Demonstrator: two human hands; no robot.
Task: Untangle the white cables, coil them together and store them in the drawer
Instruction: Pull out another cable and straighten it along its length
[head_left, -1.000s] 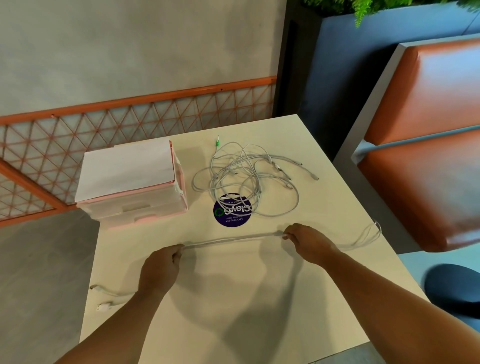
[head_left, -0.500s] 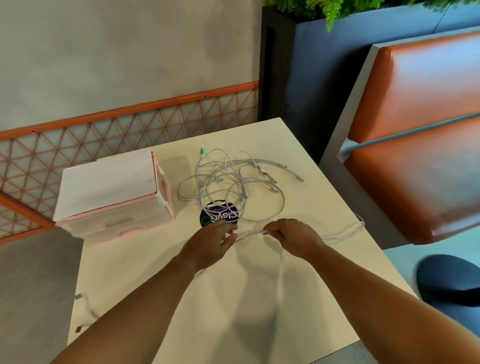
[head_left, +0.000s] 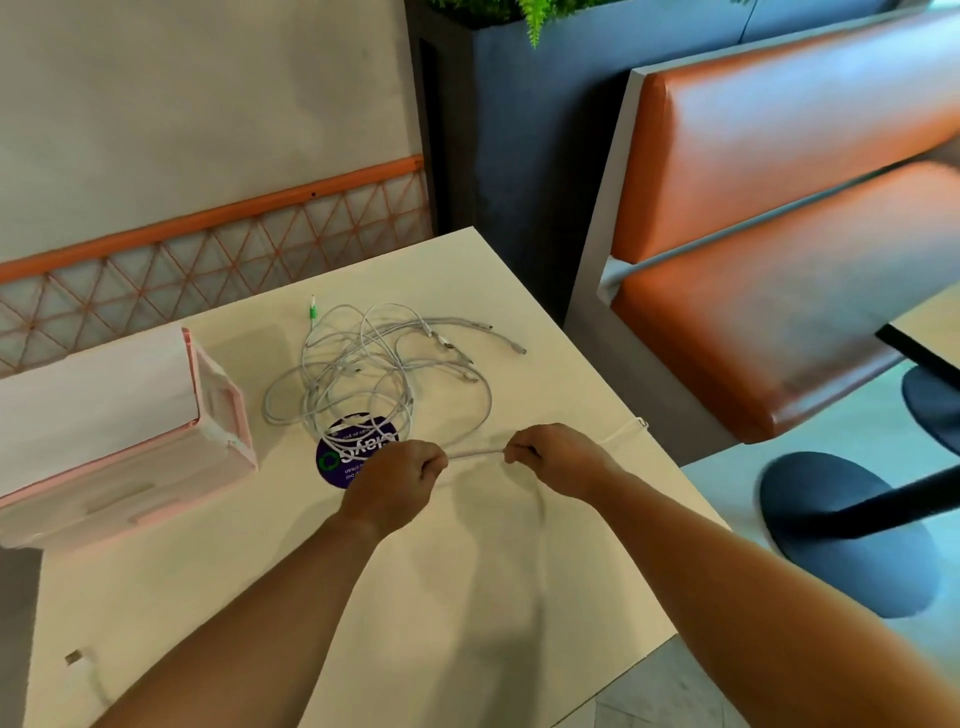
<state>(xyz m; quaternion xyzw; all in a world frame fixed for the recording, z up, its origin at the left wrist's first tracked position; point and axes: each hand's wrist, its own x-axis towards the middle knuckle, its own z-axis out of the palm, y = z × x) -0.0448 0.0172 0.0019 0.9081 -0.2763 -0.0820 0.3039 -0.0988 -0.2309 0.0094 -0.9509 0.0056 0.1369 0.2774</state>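
My left hand (head_left: 395, 480) and right hand (head_left: 556, 457) curled over the cable (head_left: 475, 455), hiding how it ran inside them. The drawer box (head_left: 104, 426) ran off the left edge. The sticker (head_left: 332, 462) lay partly under my left knuckles. A small plug (head_left: 74, 657) was too blurred to identify.

Head view: looking forward and down, sitting close above the table (head_left: 182, 571).
Facing: pointing toward the wall (head_left: 208, 104) beyond it.

left hand (head_left: 395, 480) + right hand (head_left: 558, 457) = 2 hands | drawer box (head_left: 104, 431) 1 | sticker (head_left: 337, 462) 1 | table (head_left: 467, 597) 1 | bench (head_left: 779, 208) 1 | cables (head_left: 358, 371): tangled, count unclear
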